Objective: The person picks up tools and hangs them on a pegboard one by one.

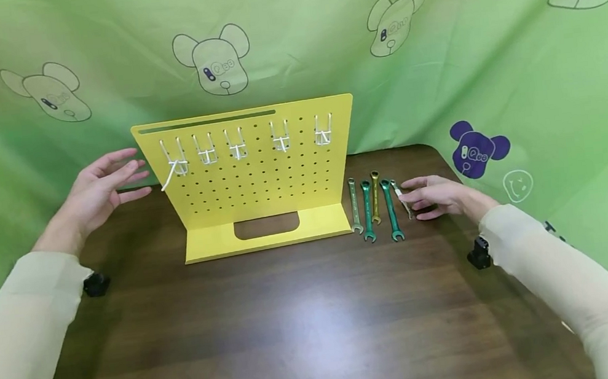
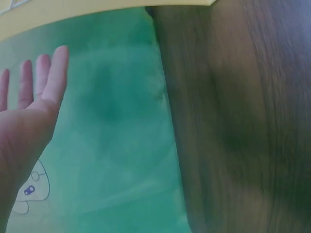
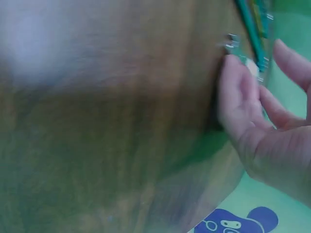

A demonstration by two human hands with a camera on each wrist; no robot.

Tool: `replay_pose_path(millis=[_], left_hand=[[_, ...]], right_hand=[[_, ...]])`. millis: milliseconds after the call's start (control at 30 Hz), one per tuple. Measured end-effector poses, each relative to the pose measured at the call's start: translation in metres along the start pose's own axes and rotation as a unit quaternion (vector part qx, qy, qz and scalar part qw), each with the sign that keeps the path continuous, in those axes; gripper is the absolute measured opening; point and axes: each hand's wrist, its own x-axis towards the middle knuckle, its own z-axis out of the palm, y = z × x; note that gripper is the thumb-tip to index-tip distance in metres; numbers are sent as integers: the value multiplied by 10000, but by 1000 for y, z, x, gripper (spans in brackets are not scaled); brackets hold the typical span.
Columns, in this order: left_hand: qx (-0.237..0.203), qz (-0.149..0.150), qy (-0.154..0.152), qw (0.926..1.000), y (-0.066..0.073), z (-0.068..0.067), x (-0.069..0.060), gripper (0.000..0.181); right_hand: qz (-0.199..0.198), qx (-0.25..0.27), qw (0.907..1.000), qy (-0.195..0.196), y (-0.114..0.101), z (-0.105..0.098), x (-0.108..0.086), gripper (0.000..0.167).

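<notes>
A yellow pegboard (image 1: 248,189) stands upright on its base, bearing several white wire hooks (image 1: 237,150). Beside its left edge my left hand (image 1: 105,182) is raised with fingers loosely spread, apart from the board and holding nothing. To the right of the board several combination wrenches lie side by side: a pale one (image 1: 354,206), two green ones (image 1: 391,210) and a gold one (image 1: 376,197) among them. My right hand (image 1: 432,196) is at the rightmost wrench (image 1: 401,199), a small silver one with a white label; its fingers partly hide the wrench in the right wrist view.
The brown wooden table (image 1: 273,322) reaches toward me in front of the board. A green cloth (image 1: 300,48) with printed cartoon heads hangs close behind and at both sides. A white hook (image 1: 171,174) at the board's left end sticks out at an angle.
</notes>
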Motion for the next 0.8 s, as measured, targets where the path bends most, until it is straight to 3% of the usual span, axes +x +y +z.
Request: replay_pose_path(millis=[100,367,533,633,800], left_hand=[[-310,81,34,9995,0,7,6,32],[-267,150,116,9995,-3,16,10,19],[-363,212,85,9991,-7,19,15,13],[-219,244,180,9993,-9,21,18,7],[359,541,454,9969,-12,24,19,7]], right_hand=[[226,41,9995,214,3,5,3,85],[259,-550,9973,403,-6,7,7,81],[242,-544,9975,389,-5,4,9,79],[218,-444,9978,436,-2,3,11,76],[164,-203,9983,512,2,3,12,72]])
